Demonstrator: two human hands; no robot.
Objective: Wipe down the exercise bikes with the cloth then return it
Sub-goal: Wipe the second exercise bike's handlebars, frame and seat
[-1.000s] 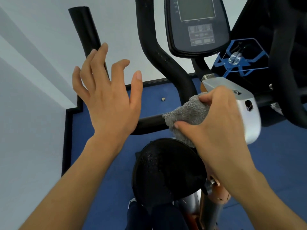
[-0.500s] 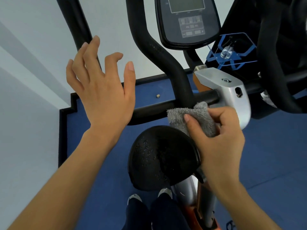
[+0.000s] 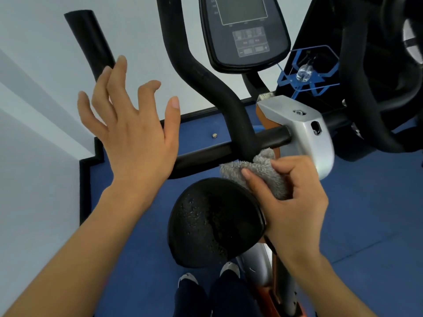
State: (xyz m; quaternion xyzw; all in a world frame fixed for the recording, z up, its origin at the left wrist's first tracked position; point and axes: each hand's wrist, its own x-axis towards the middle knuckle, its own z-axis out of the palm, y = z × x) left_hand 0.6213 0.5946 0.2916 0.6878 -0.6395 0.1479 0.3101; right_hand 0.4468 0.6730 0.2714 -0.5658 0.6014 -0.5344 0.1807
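From the head camera we look down on a black-and-silver exercise bike. Our right hand is clamped around a crumpled grey terry cloth, which sits between the round black textured saddle and the black handlebar tube, just beside the silver bracket. Our left hand hangs in the air with fingers spread, holding nothing. Above is a dark console with grey screen; the blue floor lies below
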